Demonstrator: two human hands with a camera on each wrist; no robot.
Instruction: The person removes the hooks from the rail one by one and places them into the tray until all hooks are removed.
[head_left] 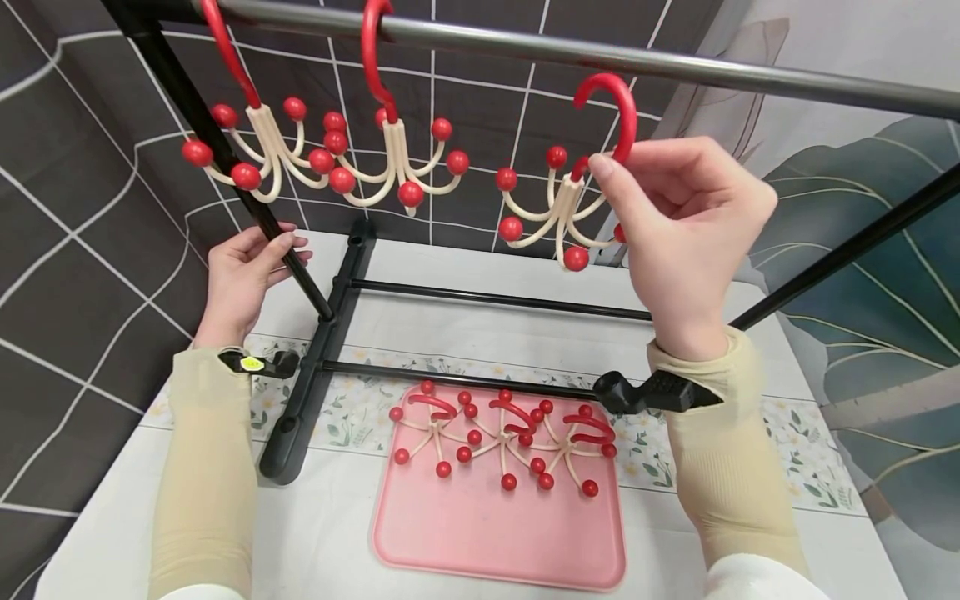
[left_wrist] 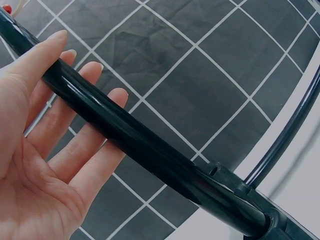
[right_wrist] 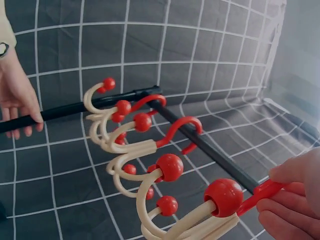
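My right hand (head_left: pixel 686 225) pinches the red hook of a cream multi-arm hanger (head_left: pixel 566 200) with red ball tips. In the head view, the hook's curved top appears just below the rack's grey top bar (head_left: pixel 487 40). Two similar hangers hang by their hooks further left: the left hanger (head_left: pixel 264 142) and the middle hanger (head_left: pixel 396 162). My left hand (left_wrist: pixel 55 130) holds the rack's black side post (left_wrist: pixel 135 137), thumb in front and fairly straight fingers behind. In the right wrist view, the held hanger's red hook (right_wrist: pixel 262 192) is partly covered by my fingers.
Several more hangers, including one middle hanger (head_left: pixel 504 433), lie along the back of a pink tray (head_left: pixel 495 542). The rack's black foot (head_left: pixel 288 442) and lower crossbars (head_left: pixel 465 379) stand on the white table. Dark tiled cloth backs the scene.
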